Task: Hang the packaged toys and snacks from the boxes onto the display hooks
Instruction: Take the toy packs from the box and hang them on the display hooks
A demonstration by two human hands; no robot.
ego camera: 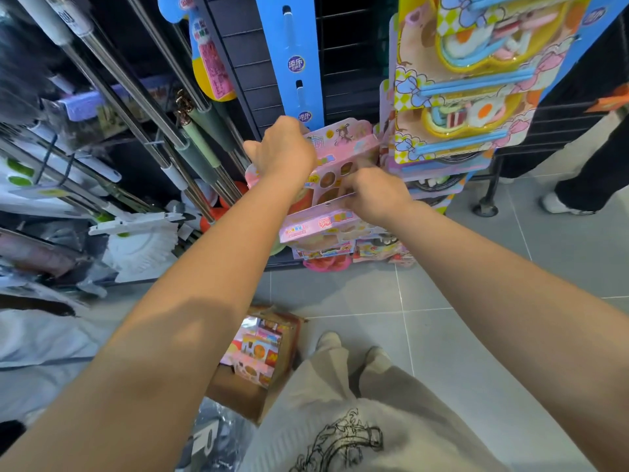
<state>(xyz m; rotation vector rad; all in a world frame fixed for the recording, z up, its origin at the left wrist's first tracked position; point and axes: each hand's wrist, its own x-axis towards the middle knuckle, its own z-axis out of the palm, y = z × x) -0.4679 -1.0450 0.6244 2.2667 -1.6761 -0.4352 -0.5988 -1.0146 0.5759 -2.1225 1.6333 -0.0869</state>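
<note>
Gray floor tiles (476, 318) carry a cardboard box (238, 393) at the person's feet. It holds several boxed packs (258, 352) not yet hung.

Head view: the display rack (340, 46) already bears yellow food-toy packs (476, 80) at upper right and hung pink packs (323, 253) near the floor. Judged progress: partway.

The left hand (284, 149) grips the top of a pink toy package (347, 144) at the rack, fingers curled. The right hand (374, 194) pinches a pink card edge just below. Fingertips and hook are hidden.
</note>
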